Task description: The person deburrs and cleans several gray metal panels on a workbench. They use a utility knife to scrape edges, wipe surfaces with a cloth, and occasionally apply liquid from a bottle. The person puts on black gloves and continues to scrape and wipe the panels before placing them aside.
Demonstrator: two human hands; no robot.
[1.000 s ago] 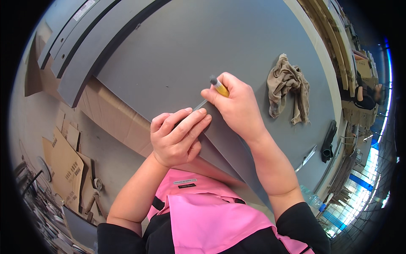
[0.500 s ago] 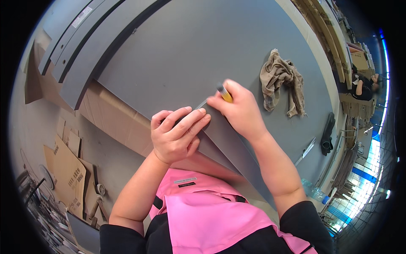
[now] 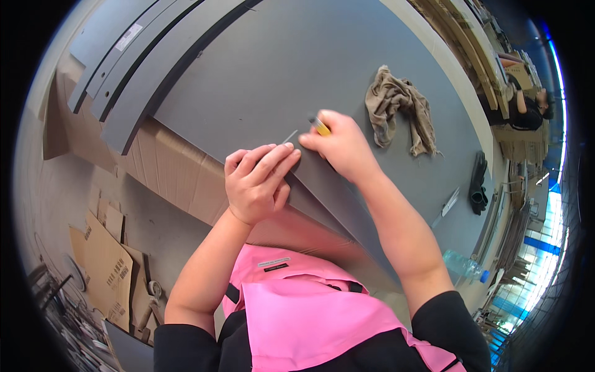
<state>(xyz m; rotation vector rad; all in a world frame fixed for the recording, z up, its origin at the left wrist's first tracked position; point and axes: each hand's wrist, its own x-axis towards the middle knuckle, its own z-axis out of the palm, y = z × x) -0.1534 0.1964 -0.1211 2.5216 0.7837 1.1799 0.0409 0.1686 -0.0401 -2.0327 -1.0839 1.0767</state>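
Grey board [image 3: 330, 191] mid-frame seems steadied by the left hand [image 3: 257, 181], its grip unclear; the right hand [image 3: 344, 147] clasps a yellow-handled tool [image 3: 323, 129].

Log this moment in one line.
left hand: over end of narrow grey panel; right hand: holding yellow pen-like tool; brown rag: on large grey panel

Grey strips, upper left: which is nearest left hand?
The innermost grey strip, nearest the left hand: its end reaches lowest; the white label is on another, farther out.
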